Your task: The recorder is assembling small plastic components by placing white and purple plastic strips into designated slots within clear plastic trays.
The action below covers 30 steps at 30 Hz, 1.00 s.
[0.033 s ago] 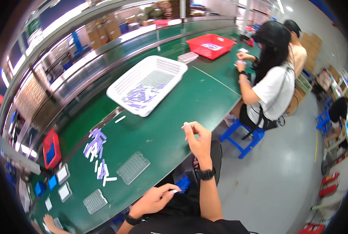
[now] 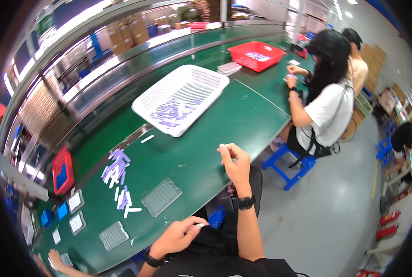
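My left hand [image 2: 178, 236] is low in front of my body, thumb and fingers closed on a small white piece [image 2: 200, 225] whose tip shows. My right hand [image 2: 236, 162] is raised at the table's near edge, its fingers curled and pinched. Whatever lies between those fingertips is too small to make out. On the green table [image 2: 206, 143], a clear ribbed plastic tray [image 2: 162, 197] lies nearest to my left hand. Farther left, purple and white strips [image 2: 117, 167] form a loose heap, with a second clear tray [image 2: 114, 236] nearer the edge.
A large white basket [image 2: 143, 102] holds many purple strips. Beyond it stands a red basket [image 2: 256, 48]. At the right a co-worker [image 2: 328, 104] sits on a blue stool [image 2: 289, 167]. Another person's hand [image 2: 56, 259] reaches in at the lower left, near small filled trays [image 2: 77, 223].
The scene has shifted slightly to the right in the picture, as my view turned a little. Both my hands keep nearly the same pose and place.
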Each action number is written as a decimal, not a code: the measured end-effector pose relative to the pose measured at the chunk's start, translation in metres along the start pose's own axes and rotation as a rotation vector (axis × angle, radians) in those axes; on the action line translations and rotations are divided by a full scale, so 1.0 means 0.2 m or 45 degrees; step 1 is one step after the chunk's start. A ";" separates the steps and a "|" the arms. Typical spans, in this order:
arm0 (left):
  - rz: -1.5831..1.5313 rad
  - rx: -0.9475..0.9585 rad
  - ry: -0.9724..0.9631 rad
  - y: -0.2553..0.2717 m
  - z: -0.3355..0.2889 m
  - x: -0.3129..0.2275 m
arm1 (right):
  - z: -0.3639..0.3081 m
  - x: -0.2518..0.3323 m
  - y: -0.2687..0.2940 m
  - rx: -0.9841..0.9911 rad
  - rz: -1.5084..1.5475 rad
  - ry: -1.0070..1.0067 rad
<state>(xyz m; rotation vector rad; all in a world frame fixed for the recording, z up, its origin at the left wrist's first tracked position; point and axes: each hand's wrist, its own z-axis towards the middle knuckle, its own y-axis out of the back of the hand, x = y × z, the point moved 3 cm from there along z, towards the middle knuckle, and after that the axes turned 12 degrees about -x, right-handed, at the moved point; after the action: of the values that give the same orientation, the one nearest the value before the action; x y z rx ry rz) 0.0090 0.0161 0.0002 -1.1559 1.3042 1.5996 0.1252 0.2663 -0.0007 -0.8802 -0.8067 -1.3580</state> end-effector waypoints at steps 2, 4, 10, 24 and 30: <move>-0.016 -0.164 0.102 0.44 -0.04 0.07 | -0.02 -0.07 -0.22 -0.026 -0.272 -0.002; -0.067 -0.521 0.240 0.53 -0.18 0.22 | -0.05 -0.14 -0.22 -0.091 -0.305 -0.044; 0.258 -0.744 -0.087 0.49 -0.12 0.23 | 0.00 -0.15 -0.20 -0.067 -0.394 0.035; 0.925 -1.194 0.111 0.48 -0.11 0.21 | -0.05 -0.06 -0.24 0.217 -0.521 0.293; 1.230 -1.271 0.277 0.43 -0.04 0.22 | -0.04 -0.03 -0.22 0.439 -0.496 0.347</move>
<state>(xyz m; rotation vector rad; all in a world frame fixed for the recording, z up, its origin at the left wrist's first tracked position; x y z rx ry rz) -0.0833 -0.0077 -0.0172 -1.3340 1.2810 3.1386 0.0798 0.2611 -0.0081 -0.2660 -0.9919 -1.5716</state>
